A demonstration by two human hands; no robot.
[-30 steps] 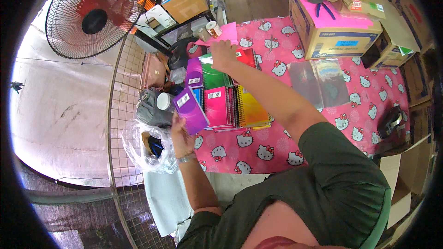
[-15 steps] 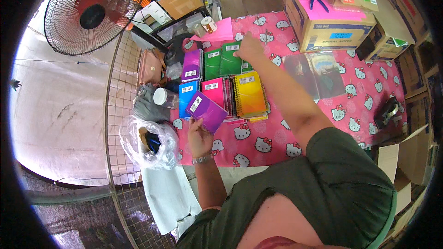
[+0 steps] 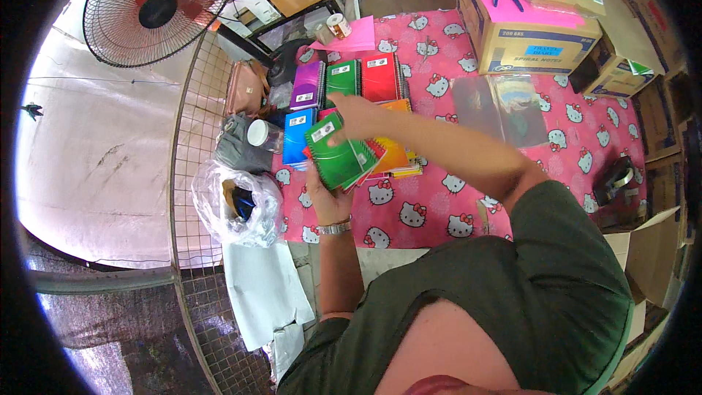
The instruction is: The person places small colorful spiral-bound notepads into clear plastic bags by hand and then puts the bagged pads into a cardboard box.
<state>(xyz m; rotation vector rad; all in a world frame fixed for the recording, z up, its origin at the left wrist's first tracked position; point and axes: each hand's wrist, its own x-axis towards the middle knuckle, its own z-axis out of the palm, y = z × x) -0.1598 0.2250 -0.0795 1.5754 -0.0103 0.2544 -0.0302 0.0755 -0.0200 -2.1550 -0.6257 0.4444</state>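
Low over the notebook stacks, my left hand grips several spiral notebooks fanned out together. A green notebook lies uppermost, with page edges and a red cover edge showing beneath it. My right hand reaches across from the right, slightly blurred. Its thumb lies over the green cover while its fingers spread past the upper edge. Around the hands stand stacks of purple notebooks, green notebooks, red notebooks, blue notebooks and yellow-orange notebooks. My forearm and hands partly cover the middle stacks.
A pink patterned cloth covers the table. Clear plastic sleeves lie to the right, below a large carton. On the left are a lidded jar, a plastic bag and a fan. A black tool rests at the right edge.
My right hand has come back from the far stacks to my left hand. A green notebook now tops the held bundle, where a purple one showed. The far right stack now shows red.
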